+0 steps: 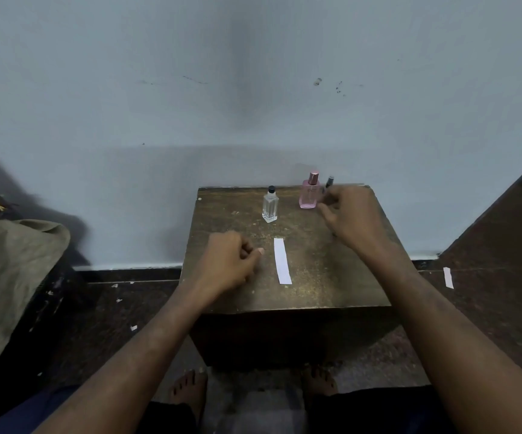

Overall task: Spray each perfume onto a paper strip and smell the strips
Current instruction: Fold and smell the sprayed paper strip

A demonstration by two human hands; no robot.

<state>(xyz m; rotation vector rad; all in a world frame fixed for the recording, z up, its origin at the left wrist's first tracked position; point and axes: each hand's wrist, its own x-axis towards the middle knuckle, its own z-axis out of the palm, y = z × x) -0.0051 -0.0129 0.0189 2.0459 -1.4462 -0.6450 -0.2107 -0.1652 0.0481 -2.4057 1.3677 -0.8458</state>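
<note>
On a small brown table (341, 286) stand a clear glass perfume bottle (269, 205) with a black cap and a pink perfume bottle (309, 192). Right of the pink one, a slim dark-capped bottle (329, 182) leans slightly. My right hand (349, 214) pinches its lower part with curled fingers, which hide its base. A white paper strip (282, 261) lies flat in the middle of the table. My left hand (230, 261) rests on the table just left of the strip, curled into a loose fist and holding nothing.
The table stands against a pale blue wall (253, 89). Another paper strip (448, 277) lies on the dark floor to the right, with small paper scraps (133, 327) scattered at the left. An olive cloth (9, 270) covers something at the far left. My bare feet show below the table.
</note>
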